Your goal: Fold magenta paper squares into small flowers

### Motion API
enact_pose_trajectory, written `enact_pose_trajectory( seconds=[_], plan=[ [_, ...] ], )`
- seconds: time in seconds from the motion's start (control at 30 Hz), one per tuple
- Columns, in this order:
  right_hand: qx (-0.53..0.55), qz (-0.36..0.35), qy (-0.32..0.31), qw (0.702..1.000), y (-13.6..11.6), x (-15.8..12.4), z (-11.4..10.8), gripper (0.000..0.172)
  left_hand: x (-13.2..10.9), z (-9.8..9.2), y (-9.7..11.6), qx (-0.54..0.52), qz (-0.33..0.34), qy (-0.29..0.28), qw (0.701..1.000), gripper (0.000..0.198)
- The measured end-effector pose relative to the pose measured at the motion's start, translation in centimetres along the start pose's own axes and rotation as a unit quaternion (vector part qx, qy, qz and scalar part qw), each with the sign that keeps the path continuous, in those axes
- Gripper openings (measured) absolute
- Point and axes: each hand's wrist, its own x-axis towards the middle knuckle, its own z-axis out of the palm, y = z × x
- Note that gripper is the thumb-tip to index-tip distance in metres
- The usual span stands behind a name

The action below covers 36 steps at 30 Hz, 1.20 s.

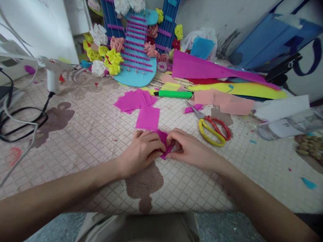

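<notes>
Both hands meet over a small magenta paper piece (162, 136) near the table's front. My left hand (145, 147) is closed on its left side, fingertips pressed against the paper. My right hand (186, 147) pinches the right edge between thumb and fingers. Part of the paper is hidden under the fingers, so its folds cannot be made out fully. Just beyond the hands lies a flat magenta square (147, 118), and behind it a loose pile of magenta paper pieces (135, 100). Scissors (212, 127) with red and yellow handles rest to the right of my right hand.
A green marker (175, 94) lies behind the magenta squares. Peach paper strips (234, 103) and long coloured sheets (202, 67) spread at the back right. A glue gun (53, 74) with a black cable stands left. A clear bottle (298, 124) lies right. A decorated blue craft (136, 70) stands behind.
</notes>
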Motion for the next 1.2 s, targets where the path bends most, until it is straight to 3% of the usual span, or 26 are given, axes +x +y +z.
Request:
enact_pose_trajectory(
  seconds=[0.17, 0.43, 0.57, 0.67, 0.8, 0.93, 1.07, 1.2],
  plan=[
    [-0.029, 0.016, 0.048, 0.998, 0.7, -0.1, -0.2, 0.015, 0.0, 0.2, -0.2, -0.005, -0.013, 0.001, 1.000, 0.009],
    [-0.005, 0.026, 0.058, 0.998, 1.5, 0.2, -1.0, 0.008, 0.1, 0.2, -0.2, -0.010, -0.017, -0.002, 1.000, 0.006],
    [-0.010, 0.042, 0.122, 0.992, 1.8, 0.9, -1.2, 0.012, 0.0, 0.1, 0.1, -0.008, -0.009, -0.005, 1.000, 0.009],
    [-0.027, 0.044, 0.138, 0.989, 1.8, 1.7, -0.9, 0.013, -0.1, -0.3, 0.2, -0.007, -0.004, 0.054, 0.999, 0.008],
    [-0.038, 0.058, 0.135, 0.989, 1.2, 2.5, -0.6, 0.010, 0.2, -1.1, -0.8, 0.018, -0.078, 0.173, 0.982, 0.007],
    [-0.043, 0.073, 0.124, 0.989, 0.6, 2.9, -0.3, 0.006, 0.5, -1.3, -2.3, 0.048, -0.151, 0.139, 0.977, 0.006],
    [-0.045, 0.080, 0.102, 0.991, 0.3, 3.1, -0.1, 0.007, 0.6, -0.7, -2.4, 0.125, -0.144, 0.093, 0.977, 0.013],
    [-0.013, 0.076, 0.091, 0.993, 0.3, 3.0, -0.1, 0.008, 0.6, -0.3, -1.9, 0.124, -0.135, 0.078, 0.980, 0.014]
  ],
)
